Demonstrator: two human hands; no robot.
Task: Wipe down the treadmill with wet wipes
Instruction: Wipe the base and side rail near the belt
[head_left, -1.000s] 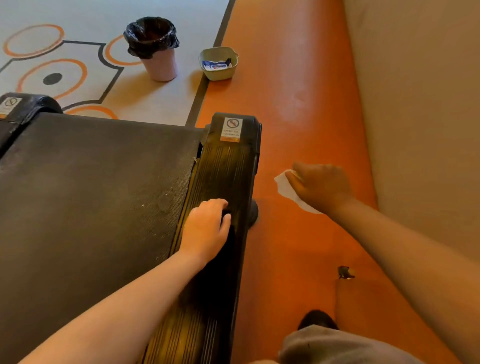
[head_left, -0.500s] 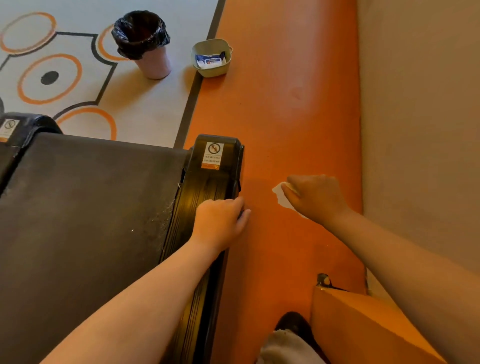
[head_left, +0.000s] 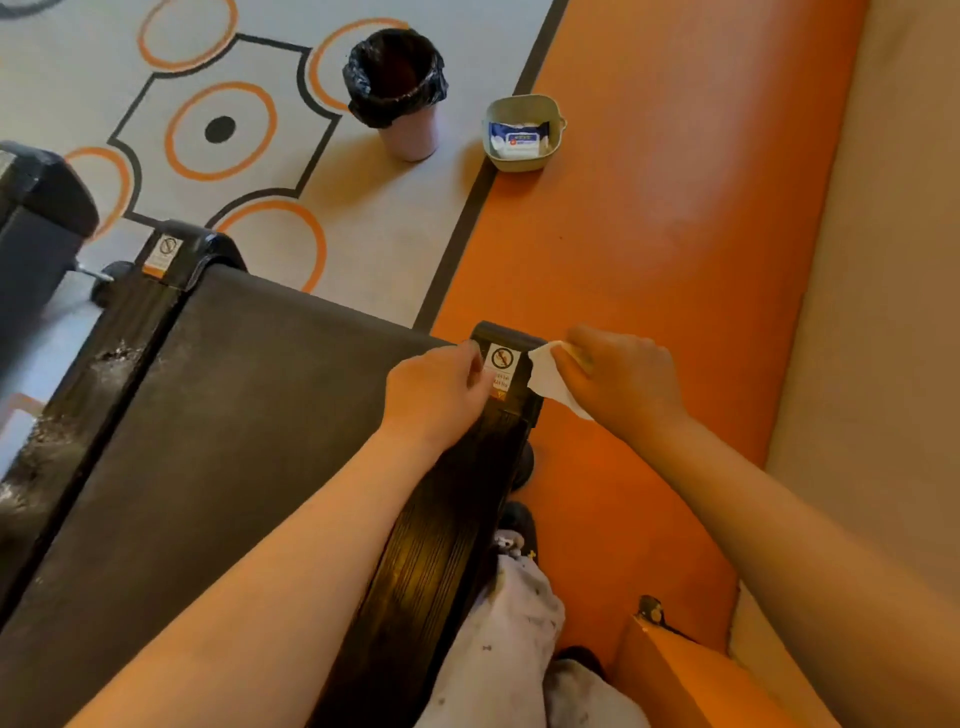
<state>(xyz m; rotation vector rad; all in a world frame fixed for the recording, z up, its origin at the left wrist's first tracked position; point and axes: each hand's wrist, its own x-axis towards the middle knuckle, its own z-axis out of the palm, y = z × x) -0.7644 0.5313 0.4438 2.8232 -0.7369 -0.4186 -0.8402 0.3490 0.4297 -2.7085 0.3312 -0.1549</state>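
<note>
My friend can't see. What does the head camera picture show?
A person's right hand holds a white wet wipe at the end of the side rail of a black treadmill, while the left hand rests on that rail by a warning sticker. Beyond, on the floor, stand a lined bin and a tub of wipes.

The left hand (head_left: 436, 395) was moved forward along the side rail (head_left: 441, 545) to its end cap (head_left: 511, 332), beside the warning sticker (head_left: 501, 369). The right hand (head_left: 623, 384), holding the wet wipe (head_left: 545, 379), was shifted from over the orange floor (head_left: 649, 234) to the cap's right edge.
</note>
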